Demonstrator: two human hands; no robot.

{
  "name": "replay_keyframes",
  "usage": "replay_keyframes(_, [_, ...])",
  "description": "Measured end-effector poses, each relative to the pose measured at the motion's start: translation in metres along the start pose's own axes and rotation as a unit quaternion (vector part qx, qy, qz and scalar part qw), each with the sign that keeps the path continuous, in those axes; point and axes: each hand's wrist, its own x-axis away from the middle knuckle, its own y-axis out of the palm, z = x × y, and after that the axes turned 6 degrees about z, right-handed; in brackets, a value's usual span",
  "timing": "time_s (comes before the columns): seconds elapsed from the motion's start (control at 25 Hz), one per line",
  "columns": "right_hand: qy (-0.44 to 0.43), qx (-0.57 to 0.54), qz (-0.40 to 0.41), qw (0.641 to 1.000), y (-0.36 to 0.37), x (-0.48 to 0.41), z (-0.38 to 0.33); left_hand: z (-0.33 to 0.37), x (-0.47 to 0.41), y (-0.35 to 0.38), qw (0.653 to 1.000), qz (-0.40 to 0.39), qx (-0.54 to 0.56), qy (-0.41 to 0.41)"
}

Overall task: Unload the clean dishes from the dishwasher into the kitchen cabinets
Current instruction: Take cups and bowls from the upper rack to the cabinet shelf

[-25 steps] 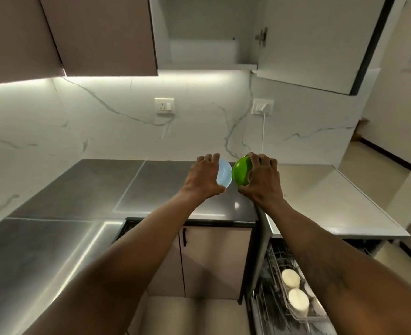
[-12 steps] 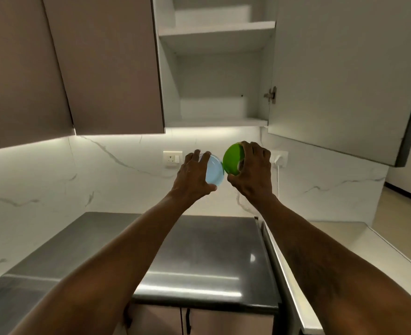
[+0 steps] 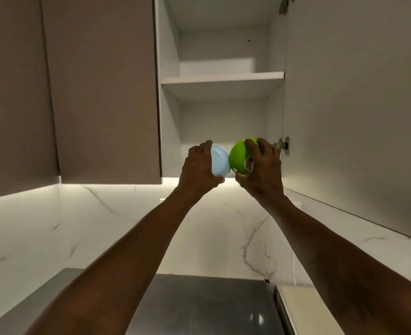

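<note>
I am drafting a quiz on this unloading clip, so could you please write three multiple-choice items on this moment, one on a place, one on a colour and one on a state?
1. Where are the two bowls?
A. On the counter
B. Held up in front of the open cabinet
C. On the upper shelf

2. What colour is the bowl in the right hand?
A. Green
B. Red
C. White

3. What is the state of the cabinet ahead?
A. Door shut
B. Door open, shelves full
C. Door open, visible shelves bare

Key:
1 B: the left hand and right hand each hold a bowl at the mouth of the cabinet.
2 A: the right hand grips the green bowl; the left grips the blue bowl.
3 C: the door stands swung aside and the upper shelf shows nothing on it.
</note>
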Motion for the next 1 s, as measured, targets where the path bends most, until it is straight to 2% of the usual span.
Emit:
replay_keyframes(0.28, [-0.020,0.055,0.059,0.997,0.025,-0.067,0.022,-0.010,-0.083,0.024,0.997,0.042,0.050,0.048])
replay_keyframes(0.52, [-0.040,0.087,0.113,0.989,0.028,-0.140,0.027,-0.006,-0.156,0.020,0.984,0.114,0.087,0.105])
replay_keyframes(0.72, [-0.052,0.093,0.155,0.982,0.026,-0.199,0.027,0.002,-0.219,0.011,0.977,0.152,0.053,0.142])
replay_keyframes(1.0, [-0.053,0.040,0.148,0.987,0.025,-0.260,0.041,0.016,-0.294,0.007,0.983,0.141,0.004,0.116])
